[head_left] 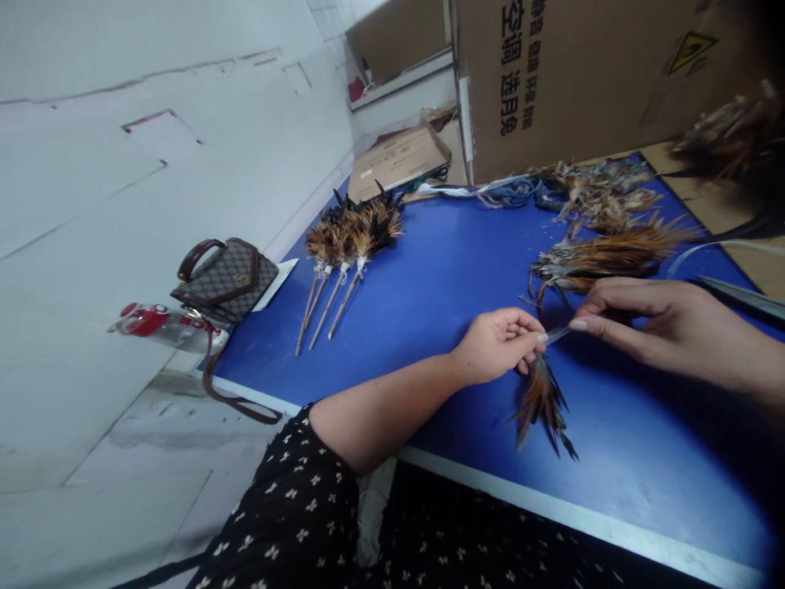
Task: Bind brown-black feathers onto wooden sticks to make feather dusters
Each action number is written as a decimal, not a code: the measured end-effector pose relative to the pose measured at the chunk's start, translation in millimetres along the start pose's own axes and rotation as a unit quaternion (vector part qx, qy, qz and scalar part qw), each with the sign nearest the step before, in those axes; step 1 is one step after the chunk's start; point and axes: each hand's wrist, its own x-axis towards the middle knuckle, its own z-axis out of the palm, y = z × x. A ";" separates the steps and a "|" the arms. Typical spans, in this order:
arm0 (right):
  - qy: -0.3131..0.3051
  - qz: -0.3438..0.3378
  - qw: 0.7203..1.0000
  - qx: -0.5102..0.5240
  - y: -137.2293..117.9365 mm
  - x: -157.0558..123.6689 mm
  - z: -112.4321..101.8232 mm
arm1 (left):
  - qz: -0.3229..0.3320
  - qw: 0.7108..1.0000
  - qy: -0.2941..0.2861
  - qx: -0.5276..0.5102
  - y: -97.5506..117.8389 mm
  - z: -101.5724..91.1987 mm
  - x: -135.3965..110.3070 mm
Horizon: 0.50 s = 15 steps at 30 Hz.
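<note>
My left hand [500, 345] is closed around the base of a small feather bunch [541, 401], whose brown and dark tips hang down toward the table's front edge. Between my two hands runs a short clear strip [558, 334], pinched at its far end by the thumb and forefinger of my right hand [650, 323]. Just beyond my hands a longer bundle of brown feathers [613, 255] lies on the blue table [441, 278]. What is inside my left fist is mostly hidden.
Several feather dusters [352, 233] with thin sticks lie at the left. A handbag [230, 278] and a plastic bottle [168, 323] are at the left edge. Loose feathers [613, 192] and a large cardboard box [589, 82] stand behind; scissors [745, 298] lie at right.
</note>
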 end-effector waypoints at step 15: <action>0.217 -0.071 0.973 -0.021 -3.8 -0.8 23.4 | -0.035 0.999 -0.016 -0.036 13.0 3.5 -5.9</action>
